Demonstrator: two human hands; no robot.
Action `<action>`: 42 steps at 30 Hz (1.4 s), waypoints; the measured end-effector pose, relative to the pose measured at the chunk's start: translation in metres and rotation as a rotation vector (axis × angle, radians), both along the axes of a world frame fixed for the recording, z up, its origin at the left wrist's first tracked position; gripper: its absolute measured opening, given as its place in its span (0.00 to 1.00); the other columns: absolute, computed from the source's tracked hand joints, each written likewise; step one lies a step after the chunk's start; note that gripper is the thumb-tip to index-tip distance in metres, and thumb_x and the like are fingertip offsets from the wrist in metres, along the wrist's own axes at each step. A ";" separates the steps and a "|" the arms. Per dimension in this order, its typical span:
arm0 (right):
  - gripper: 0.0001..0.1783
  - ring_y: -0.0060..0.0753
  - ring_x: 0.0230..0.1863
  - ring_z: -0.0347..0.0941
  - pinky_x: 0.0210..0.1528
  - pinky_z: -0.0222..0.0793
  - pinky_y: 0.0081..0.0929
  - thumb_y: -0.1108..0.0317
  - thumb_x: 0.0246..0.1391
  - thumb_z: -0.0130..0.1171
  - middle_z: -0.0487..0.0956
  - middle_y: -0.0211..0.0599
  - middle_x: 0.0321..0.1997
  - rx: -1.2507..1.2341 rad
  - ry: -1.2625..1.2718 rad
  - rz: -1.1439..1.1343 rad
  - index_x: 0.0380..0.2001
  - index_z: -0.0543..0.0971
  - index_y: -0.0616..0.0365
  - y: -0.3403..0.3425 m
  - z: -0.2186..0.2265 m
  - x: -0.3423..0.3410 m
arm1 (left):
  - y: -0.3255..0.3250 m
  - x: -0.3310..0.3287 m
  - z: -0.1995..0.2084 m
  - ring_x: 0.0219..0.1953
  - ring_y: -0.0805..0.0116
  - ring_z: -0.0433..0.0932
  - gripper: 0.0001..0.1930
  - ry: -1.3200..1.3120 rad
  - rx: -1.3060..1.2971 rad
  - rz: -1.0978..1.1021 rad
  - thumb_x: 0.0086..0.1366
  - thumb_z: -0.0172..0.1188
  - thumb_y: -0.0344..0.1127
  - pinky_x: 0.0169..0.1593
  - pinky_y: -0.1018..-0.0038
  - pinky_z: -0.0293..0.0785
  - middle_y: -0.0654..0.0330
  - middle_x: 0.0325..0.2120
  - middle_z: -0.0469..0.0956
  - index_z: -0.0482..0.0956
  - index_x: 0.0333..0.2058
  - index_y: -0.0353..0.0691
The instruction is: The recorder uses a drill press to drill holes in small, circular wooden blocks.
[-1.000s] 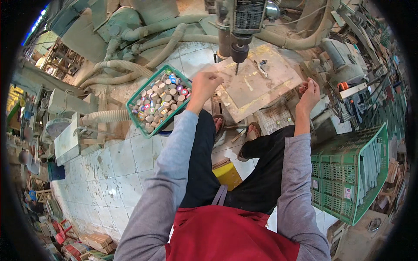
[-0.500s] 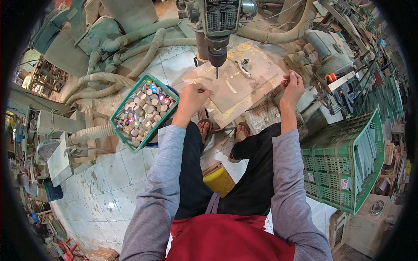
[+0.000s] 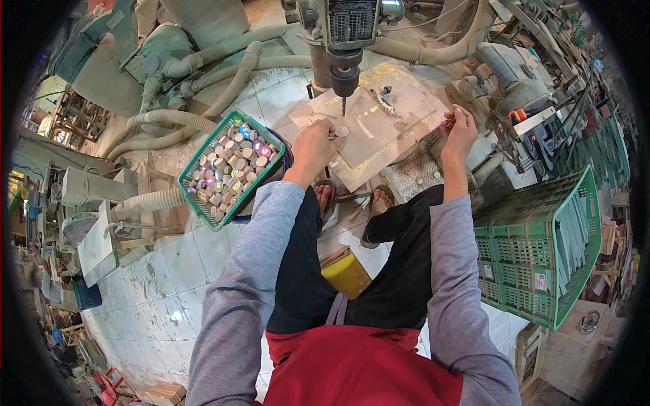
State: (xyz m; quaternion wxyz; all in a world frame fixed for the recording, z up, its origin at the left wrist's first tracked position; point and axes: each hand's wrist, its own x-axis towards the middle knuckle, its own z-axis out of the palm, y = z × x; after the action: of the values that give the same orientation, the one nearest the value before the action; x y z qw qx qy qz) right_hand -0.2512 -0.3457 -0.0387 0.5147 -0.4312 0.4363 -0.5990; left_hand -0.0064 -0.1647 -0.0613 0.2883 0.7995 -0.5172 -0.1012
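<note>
We're sitting at a drill press [image 3: 349,34] here, and we're pinching a small wooden disc [image 3: 342,132] between the thumb and fingers of our left hand [image 3: 315,150]. The disc is hovering over the near-left part of the flat board [image 3: 399,122], just below the drill bit [image 3: 343,107] as we're seeing it; from this angle we can't tell how much height is separating it from the board. Our right hand [image 3: 460,128] is hanging out by the board's right corner, fingers curling in toward the thumb, and honestly we can't tell if they're closing on anything. Off to our left we're keeping a green plastic basket [image 3: 198,208] that's holding a whole pile of similar discs [image 3: 233,169], mostly bare wood, with some showing colourful faces in blue, pink, purple and green. A narrow pale strip [image 3: 364,127] is lying on the board, and a dark-and-light metal piece [image 3: 384,100] is sitting farther back on it. On our right we're seeing a big green crate [image 3: 521,260] tipping onto its side with long greyish pieces [image 3: 574,243] filling the open end. Down between our legs a yellow thing [image 3: 347,274] is resting near the tiled floor [image 3: 162,298], and we're wearing sandals, grey sleeves and a red top.
</note>
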 end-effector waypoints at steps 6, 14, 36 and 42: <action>0.10 0.21 0.23 0.70 0.26 0.65 0.21 0.67 0.63 0.52 0.78 0.31 0.27 0.021 0.007 0.016 0.38 0.79 0.60 0.001 -0.001 -0.002 | -0.004 -0.004 -0.002 0.39 0.49 0.80 0.16 -0.036 -0.126 -0.019 0.54 0.66 0.43 0.42 0.60 0.75 0.49 0.36 0.80 0.82 0.35 0.36; 0.10 0.21 0.23 0.70 0.25 0.64 0.21 0.68 0.64 0.50 0.77 0.32 0.27 0.052 -0.016 0.032 0.38 0.79 0.61 0.004 -0.001 -0.005 | -0.001 -0.009 0.009 0.39 0.52 0.81 0.21 -0.112 0.051 0.084 0.53 0.67 0.51 0.42 0.61 0.75 0.53 0.36 0.80 0.83 0.34 0.38; 0.11 0.22 0.23 0.69 0.26 0.64 0.22 0.67 0.64 0.50 0.78 0.32 0.28 0.074 -0.011 0.050 0.39 0.79 0.61 0.007 -0.002 -0.009 | -0.016 0.010 -0.013 0.42 0.54 0.79 0.21 0.057 -0.079 0.023 0.52 0.68 0.46 0.46 0.62 0.74 0.52 0.38 0.79 0.83 0.43 0.40; 0.11 0.22 0.24 0.70 0.26 0.65 0.22 0.67 0.64 0.50 0.78 0.33 0.28 0.065 -0.057 0.066 0.40 0.79 0.61 0.013 0.003 -0.005 | -0.022 0.010 -0.016 0.46 0.54 0.79 0.21 0.019 -0.170 0.038 0.51 0.68 0.47 0.47 0.61 0.74 0.53 0.45 0.79 0.83 0.41 0.42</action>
State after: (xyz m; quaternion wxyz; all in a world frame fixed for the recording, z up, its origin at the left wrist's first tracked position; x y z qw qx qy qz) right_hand -0.2564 -0.3330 -0.0355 0.5601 -0.4111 0.4263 -0.5794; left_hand 0.0035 -0.1862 -0.0769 0.3618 0.7808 -0.5059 -0.0588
